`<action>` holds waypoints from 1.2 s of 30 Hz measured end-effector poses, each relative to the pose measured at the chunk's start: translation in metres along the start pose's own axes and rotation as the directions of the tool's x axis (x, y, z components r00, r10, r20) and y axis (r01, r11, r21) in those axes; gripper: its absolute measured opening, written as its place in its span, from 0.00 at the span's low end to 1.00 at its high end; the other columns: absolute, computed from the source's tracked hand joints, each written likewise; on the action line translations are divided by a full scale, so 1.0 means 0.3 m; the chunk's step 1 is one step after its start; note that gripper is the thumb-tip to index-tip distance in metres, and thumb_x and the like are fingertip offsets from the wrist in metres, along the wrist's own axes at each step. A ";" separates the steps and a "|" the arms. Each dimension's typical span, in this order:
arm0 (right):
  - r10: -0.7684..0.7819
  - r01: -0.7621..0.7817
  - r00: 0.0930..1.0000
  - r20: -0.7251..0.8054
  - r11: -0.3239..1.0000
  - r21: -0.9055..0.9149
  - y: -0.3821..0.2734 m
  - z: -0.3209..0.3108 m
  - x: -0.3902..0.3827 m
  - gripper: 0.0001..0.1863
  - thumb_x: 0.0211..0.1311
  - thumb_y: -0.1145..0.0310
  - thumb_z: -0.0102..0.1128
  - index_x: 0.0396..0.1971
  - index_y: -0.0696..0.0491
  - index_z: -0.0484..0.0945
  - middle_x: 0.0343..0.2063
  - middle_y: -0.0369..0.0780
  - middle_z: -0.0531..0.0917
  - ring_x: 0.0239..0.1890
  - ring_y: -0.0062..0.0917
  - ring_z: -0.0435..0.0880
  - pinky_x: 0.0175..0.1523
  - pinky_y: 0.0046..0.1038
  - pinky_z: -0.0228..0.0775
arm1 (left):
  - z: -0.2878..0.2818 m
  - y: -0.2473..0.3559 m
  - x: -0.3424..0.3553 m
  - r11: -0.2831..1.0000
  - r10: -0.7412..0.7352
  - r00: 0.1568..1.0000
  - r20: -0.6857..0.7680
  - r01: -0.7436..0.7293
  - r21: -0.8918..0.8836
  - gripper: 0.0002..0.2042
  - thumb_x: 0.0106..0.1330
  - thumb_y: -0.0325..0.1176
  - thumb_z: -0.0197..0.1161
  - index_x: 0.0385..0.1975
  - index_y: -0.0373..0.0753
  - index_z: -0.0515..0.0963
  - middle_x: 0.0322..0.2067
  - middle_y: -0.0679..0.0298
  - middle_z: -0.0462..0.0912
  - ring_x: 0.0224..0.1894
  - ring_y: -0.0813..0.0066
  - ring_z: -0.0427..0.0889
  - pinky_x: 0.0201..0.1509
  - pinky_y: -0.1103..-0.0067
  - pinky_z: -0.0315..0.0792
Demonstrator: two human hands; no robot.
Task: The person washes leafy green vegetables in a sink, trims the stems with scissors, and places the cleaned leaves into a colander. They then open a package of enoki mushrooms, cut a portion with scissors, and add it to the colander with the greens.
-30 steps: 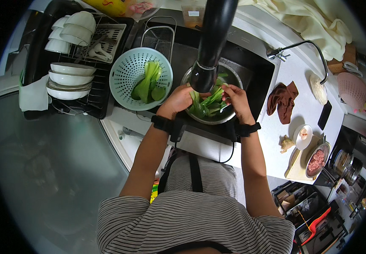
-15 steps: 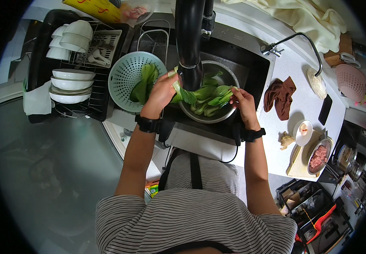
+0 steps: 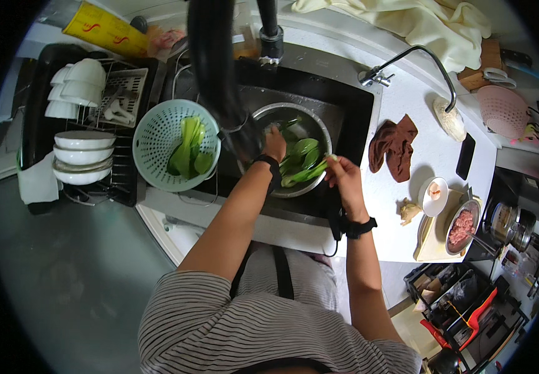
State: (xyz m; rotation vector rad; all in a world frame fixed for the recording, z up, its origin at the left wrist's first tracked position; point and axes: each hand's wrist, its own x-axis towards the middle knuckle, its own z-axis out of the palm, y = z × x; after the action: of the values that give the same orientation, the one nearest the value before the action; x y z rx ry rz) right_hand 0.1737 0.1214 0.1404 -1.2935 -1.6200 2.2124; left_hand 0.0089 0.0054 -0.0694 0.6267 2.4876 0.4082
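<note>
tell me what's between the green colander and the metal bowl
In the head view, the black tap hangs across the gap between the colander and the metal bowl; below it, some dark sink shows.

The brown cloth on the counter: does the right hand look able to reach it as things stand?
Probably yes: the brown cloth lies just right of the sink, with nothing visible between it and the right hand, though that hand holds a leafy green.

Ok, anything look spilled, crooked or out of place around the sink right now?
Nothing looks spilled or damaged. The brown cloth is slightly untidy: it lies crumpled, not folded, on the counter right of the sink.
</note>
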 end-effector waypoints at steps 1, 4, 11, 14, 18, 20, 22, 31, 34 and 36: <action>0.025 -0.025 0.999 -0.024 1.000 -0.013 0.007 0.000 -0.007 0.09 0.59 0.65 0.57 0.28 0.56 0.77 0.17 0.31 0.76 0.17 0.11 0.71 0.20 0.13 0.60 | 0.063 -0.008 0.015 0.983 0.016 0.995 0.096 -0.034 0.182 0.21 0.66 0.38 0.47 0.54 0.29 0.64 0.32 0.44 0.78 0.35 0.51 0.78 0.36 0.61 0.72; 0.026 -0.028 1.000 -0.016 0.994 -0.107 0.021 0.003 -0.031 0.11 0.60 0.63 0.57 0.30 0.56 0.77 0.18 0.30 0.76 0.18 0.10 0.70 0.21 0.14 0.60 | 0.208 -0.028 0.035 0.897 0.081 0.966 0.247 -0.178 0.405 0.18 0.63 0.33 0.49 0.51 0.32 0.68 0.35 0.48 0.79 0.38 0.54 0.78 0.38 0.64 0.72; 0.008 -0.005 0.998 0.055 0.999 -0.051 -0.001 -0.029 -0.045 0.09 0.59 0.66 0.57 0.32 0.57 0.76 0.20 0.31 0.77 0.20 0.11 0.73 0.21 0.14 0.62 | -0.146 0.018 0.052 0.745 0.291 0.826 0.483 0.121 -0.656 0.13 0.54 0.19 0.50 0.40 0.29 0.71 0.25 0.54 0.80 0.31 0.64 0.80 0.32 0.71 0.72; -0.001 0.001 0.995 0.097 1.000 0.004 -0.011 -0.027 -0.040 0.08 0.58 0.68 0.58 0.34 0.57 0.76 0.21 0.31 0.78 0.21 0.11 0.74 0.22 0.14 0.62 | -0.389 0.056 -0.096 0.280 0.427 0.800 0.421 0.326 -0.903 0.13 0.59 0.21 0.52 0.45 0.30 0.69 0.31 0.56 0.79 0.34 0.68 0.79 0.41 0.76 0.71; -0.037 0.045 0.987 0.159 0.998 -0.046 -0.026 0.002 -0.052 0.07 0.57 0.70 0.59 0.34 0.56 0.75 0.23 0.31 0.78 0.22 0.11 0.74 0.24 0.13 0.63 | -0.563 0.125 -0.225 0.215 0.418 0.870 0.262 0.186 -0.959 0.14 0.59 0.24 0.55 0.46 0.31 0.70 0.34 0.56 0.79 0.40 0.68 0.78 0.47 0.76 0.70; -0.055 0.071 0.982 0.181 0.994 -0.084 -0.036 0.017 -0.066 0.08 0.57 0.72 0.59 0.36 0.56 0.75 0.24 0.31 0.78 0.23 0.10 0.74 0.24 0.13 0.64 | -0.604 0.132 -0.274 0.167 0.381 0.905 0.188 0.133 -0.977 0.15 0.60 0.24 0.56 0.47 0.30 0.68 0.37 0.55 0.79 0.42 0.67 0.78 0.50 0.76 0.69; -0.071 0.098 0.977 0.203 0.988 -0.123 -0.052 0.031 -0.083 0.09 0.57 0.72 0.59 0.37 0.57 0.75 0.25 0.31 0.78 0.23 0.10 0.74 0.25 0.12 0.64 | -0.654 0.111 -0.315 0.101 0.365 0.928 0.072 0.038 -0.994 0.15 0.60 0.26 0.58 0.46 0.28 0.68 0.38 0.55 0.79 0.42 0.67 0.78 0.52 0.77 0.68; -0.153 0.222 0.953 0.263 0.941 -0.256 -0.166 0.048 -0.142 0.11 0.55 0.72 0.60 0.35 0.63 0.76 0.22 0.35 0.79 0.24 0.13 0.73 0.29 0.17 0.65 | -0.952 -0.134 -0.477 0.982 -0.125 0.750 -0.649 -0.001 -0.191 0.28 0.61 0.32 0.56 0.60 0.32 0.56 0.59 0.45 0.59 0.61 0.53 0.61 0.61 0.67 0.59; -0.241 0.351 0.908 0.344 0.885 -0.306 -0.181 0.082 -0.128 0.12 0.53 0.72 0.62 0.36 0.62 0.76 0.22 0.37 0.78 0.24 0.15 0.74 0.31 0.19 0.67 | -0.824 0.007 -0.515 0.983 0.180 0.715 -0.675 -0.152 0.101 0.28 0.63 0.32 0.54 0.61 0.31 0.54 0.59 0.44 0.58 0.63 0.53 0.58 0.63 0.67 0.56; -0.284 0.436 0.869 0.406 0.827 -0.355 -0.182 0.108 -0.124 0.12 0.53 0.74 0.62 0.37 0.62 0.75 0.23 0.36 0.78 0.26 0.15 0.75 0.32 0.18 0.68 | -0.720 0.136 -0.560 0.842 0.306 0.891 -0.335 -0.417 -0.343 0.24 0.65 0.34 0.54 0.58 0.31 0.59 0.55 0.46 0.65 0.59 0.58 0.65 0.60 0.72 0.60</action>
State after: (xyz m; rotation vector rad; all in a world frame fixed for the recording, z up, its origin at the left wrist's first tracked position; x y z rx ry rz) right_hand 0.1547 0.1009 0.2086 -0.5841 -2.3666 1.9670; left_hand 0.0263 -0.0790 0.1936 0.9195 2.4038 1.1991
